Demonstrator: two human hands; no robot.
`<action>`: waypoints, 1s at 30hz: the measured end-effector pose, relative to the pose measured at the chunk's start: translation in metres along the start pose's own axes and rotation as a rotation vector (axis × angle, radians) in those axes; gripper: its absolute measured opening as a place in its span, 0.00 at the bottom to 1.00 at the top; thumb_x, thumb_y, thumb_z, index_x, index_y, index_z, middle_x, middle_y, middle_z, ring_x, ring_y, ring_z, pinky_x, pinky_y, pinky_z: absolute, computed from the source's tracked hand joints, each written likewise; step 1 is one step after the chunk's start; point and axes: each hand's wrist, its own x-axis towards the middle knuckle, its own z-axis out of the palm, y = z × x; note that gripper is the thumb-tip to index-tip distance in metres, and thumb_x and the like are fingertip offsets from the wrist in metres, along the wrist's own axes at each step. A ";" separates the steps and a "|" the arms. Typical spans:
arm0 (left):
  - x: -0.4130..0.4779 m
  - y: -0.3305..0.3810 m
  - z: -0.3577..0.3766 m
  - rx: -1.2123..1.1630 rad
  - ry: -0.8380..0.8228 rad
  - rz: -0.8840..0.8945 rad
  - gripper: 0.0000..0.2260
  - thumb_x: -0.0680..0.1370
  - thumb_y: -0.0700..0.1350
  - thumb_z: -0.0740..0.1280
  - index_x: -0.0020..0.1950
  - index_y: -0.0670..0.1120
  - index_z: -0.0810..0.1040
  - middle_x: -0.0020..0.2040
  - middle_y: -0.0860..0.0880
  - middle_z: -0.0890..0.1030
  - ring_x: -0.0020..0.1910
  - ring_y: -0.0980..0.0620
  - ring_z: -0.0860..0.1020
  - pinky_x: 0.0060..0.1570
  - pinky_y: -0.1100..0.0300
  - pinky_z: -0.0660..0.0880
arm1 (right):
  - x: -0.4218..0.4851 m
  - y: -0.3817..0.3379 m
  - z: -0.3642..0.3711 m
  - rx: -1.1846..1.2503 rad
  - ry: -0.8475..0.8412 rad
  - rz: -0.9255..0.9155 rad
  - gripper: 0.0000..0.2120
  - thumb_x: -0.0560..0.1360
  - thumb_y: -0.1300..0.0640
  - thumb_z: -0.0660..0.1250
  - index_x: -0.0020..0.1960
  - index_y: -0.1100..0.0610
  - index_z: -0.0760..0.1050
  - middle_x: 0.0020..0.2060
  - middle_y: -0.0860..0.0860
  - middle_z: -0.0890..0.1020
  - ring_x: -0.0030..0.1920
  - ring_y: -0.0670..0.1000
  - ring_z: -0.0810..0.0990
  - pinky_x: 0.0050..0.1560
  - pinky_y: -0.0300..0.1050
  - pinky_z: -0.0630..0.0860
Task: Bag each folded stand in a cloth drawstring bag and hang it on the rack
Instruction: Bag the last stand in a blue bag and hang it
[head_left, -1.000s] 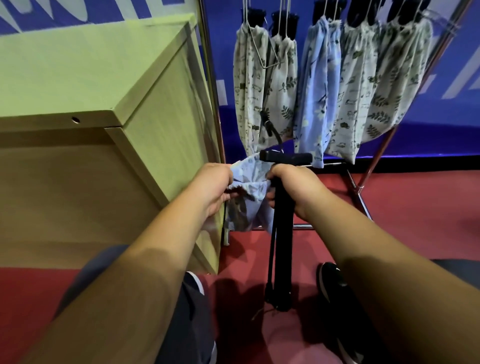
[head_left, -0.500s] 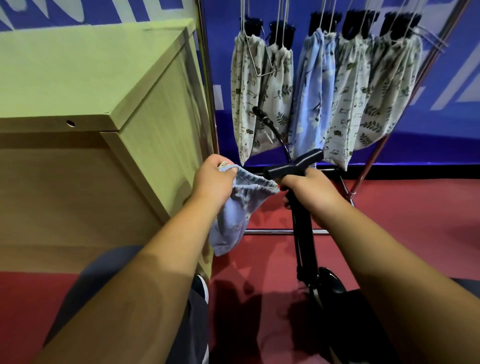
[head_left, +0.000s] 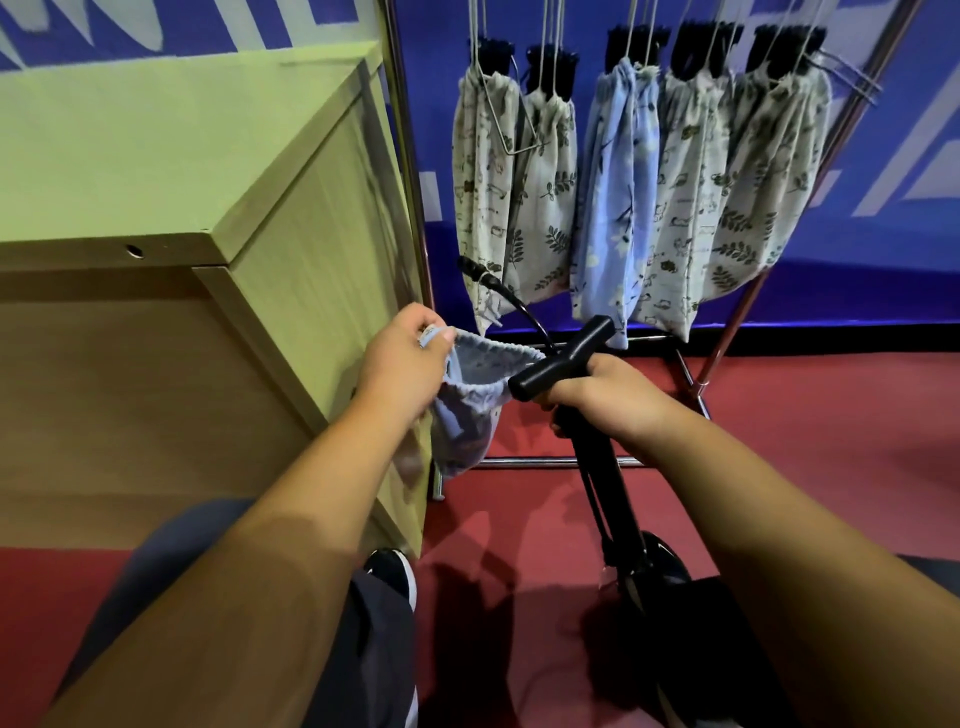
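Observation:
My left hand (head_left: 402, 358) pinches the rim of a light blue cloth drawstring bag (head_left: 470, 410), whose mouth gapes open toward the right. My right hand (head_left: 605, 392) grips a black folded stand (head_left: 602, 467) just below its T-shaped top, which touches the bag's rim. The stand runs down to the floor by my right foot, and a black cable (head_left: 506, 296) arcs up behind it. Several filled bags (head_left: 618, 197) hang by cords from the metal rack (head_left: 753, 291) at the back.
A pale wooden cabinet (head_left: 218, 208) stands close on the left, its corner beside my left hand. The rack's base bars (head_left: 530, 461) lie on the red floor (head_left: 810, 441). A blue banner covers the wall behind. My shoes and dark trousers are below.
The stand's top has tilted and come beside the bag's mouth. My left hand has lifted the bag's rim, and the mouth now gapes wider. The view has shifted slightly downward.

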 end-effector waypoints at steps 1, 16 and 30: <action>0.001 0.000 -0.001 -0.001 0.004 -0.006 0.06 0.85 0.50 0.66 0.49 0.51 0.77 0.39 0.52 0.80 0.36 0.52 0.75 0.34 0.58 0.69 | 0.001 0.001 0.000 -0.002 -0.008 0.007 0.03 0.76 0.69 0.72 0.50 0.66 0.83 0.32 0.56 0.81 0.33 0.56 0.80 0.42 0.51 0.80; 0.015 -0.015 -0.006 -0.028 -0.004 -0.128 0.07 0.85 0.52 0.64 0.53 0.52 0.80 0.46 0.53 0.83 0.47 0.49 0.82 0.46 0.56 0.73 | 0.001 0.011 0.005 -0.001 -0.093 0.046 0.06 0.75 0.71 0.71 0.48 0.63 0.83 0.32 0.53 0.82 0.37 0.57 0.80 0.38 0.45 0.80; 0.015 -0.014 -0.014 -0.114 0.112 -0.133 0.07 0.86 0.50 0.63 0.51 0.51 0.78 0.45 0.52 0.82 0.46 0.46 0.80 0.44 0.56 0.71 | -0.005 0.019 0.005 -0.154 -0.294 0.200 0.07 0.77 0.67 0.67 0.43 0.58 0.79 0.31 0.54 0.76 0.31 0.54 0.75 0.41 0.52 0.79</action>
